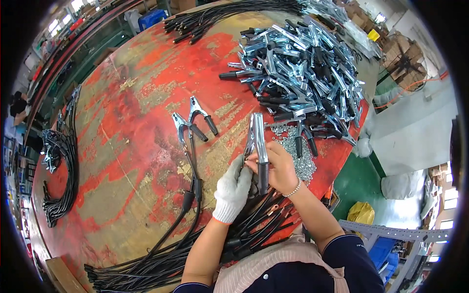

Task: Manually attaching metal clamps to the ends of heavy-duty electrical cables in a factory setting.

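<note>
My left hand (233, 188), in a white knit glove, is closed around the lower part of a silvery battery clamp (259, 139) with a black grip. The clamp stands with its metal jaw end pointing away from me. My bare right hand (279, 168) is closed beside it, its fingertips pinched against the clamp near the gloved fingers; whatever small thing they hold is hidden. To the left lie two more clamps, one in front (181, 124) and one behind (196, 108), with black cables (194, 168) running back toward me.
A large heap of clamps (303, 68) fills the far right, with loose metal nuts (305, 163) beside it. Black cables with copper lugs (161, 263) lie along the near edge. Another cable bundle (73, 171) lies left, and more cables (234, 10) at the far edge.
</note>
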`<state>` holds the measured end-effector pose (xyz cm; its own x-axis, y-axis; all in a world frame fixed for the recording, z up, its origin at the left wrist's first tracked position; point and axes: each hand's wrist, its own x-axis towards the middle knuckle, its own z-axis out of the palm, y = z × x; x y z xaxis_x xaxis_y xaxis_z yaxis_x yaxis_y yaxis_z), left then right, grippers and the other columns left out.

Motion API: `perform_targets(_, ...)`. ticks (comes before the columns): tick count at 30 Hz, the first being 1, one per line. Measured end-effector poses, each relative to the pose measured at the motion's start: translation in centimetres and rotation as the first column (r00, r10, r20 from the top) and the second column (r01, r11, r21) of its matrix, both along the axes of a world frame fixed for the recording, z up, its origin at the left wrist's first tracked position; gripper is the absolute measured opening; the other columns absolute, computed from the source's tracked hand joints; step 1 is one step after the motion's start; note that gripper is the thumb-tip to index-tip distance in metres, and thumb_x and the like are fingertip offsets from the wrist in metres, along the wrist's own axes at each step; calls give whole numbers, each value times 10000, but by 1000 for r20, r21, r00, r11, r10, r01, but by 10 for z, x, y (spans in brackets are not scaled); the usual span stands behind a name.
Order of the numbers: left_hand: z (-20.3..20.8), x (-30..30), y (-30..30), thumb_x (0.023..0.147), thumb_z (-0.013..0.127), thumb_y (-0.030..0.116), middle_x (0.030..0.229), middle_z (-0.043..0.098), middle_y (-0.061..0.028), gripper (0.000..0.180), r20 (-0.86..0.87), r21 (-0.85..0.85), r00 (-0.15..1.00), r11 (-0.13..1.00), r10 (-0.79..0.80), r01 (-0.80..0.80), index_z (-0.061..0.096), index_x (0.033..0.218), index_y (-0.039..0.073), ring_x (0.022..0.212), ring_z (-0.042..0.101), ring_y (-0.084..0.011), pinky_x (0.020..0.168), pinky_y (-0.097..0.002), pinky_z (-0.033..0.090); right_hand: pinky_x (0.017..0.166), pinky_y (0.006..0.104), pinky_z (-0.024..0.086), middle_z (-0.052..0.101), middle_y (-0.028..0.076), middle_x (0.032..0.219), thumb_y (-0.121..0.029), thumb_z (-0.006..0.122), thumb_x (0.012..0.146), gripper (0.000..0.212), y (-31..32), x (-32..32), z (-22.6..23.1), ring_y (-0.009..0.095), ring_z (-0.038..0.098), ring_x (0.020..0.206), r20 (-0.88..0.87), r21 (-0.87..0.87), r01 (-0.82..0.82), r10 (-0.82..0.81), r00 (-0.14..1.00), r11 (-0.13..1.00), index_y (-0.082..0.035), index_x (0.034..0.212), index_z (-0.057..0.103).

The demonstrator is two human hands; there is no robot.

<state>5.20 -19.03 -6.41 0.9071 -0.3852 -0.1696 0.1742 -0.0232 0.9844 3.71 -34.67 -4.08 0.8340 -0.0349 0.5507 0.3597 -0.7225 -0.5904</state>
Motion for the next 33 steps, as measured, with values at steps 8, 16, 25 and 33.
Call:
perform_targets(8, -8, 1, 0, 960, 551, 140, 955, 682, -136, 408, -1, -5, 1000, 1000, 3, -3, 517, 1331, -26, 808, 634, -133, 731, -282, 518, 621, 339, 496, 627, 89, 818, -24, 803, 704, 235, -1, 2, -1, 251, 611, 717, 14, -16, -18, 18, 1000, 1000, -80, 904, 694)
perform_targets(16, -11, 1, -2, 970, 532, 135, 917, 675, -102, 382, 65, 18, 998, 999, 27, -28, 524, 1313, -32, 761, 630, -128, 698, -272, 515, 622, 331, 498, 626, 79, 811, -12, 799, 701, 238, -1, 3, -3, 245, 613, 713, -1, -19, -10, 10, 1000, 1000, -78, 906, 699)
perform_targets(25, -4, 3, -2, 982, 514, 152, 828, 644, -53, 418, -40, -31, 998, 998, -58, 57, 479, 1367, -6, 622, 582, -79, 549, -243, 474, 635, 336, 512, 627, 82, 811, -8, 802, 706, 243, -1, 1, -2, 248, 623, 733, -31, 123, -48, 52, 998, 991, -70, 918, 701)
perform_targets(33, -13, 0, -3, 978, 526, 161, 855, 647, -56, 414, -19, -12, 1000, 1000, -18, 18, 496, 1347, -23, 693, 598, -94, 620, -249, 497, 615, 321, 520, 613, 82, 815, -41, 817, 708, 235, -4, -2, 2, 243, 622, 710, -1, -55, -24, 24, 1000, 998, -65, 907, 695)
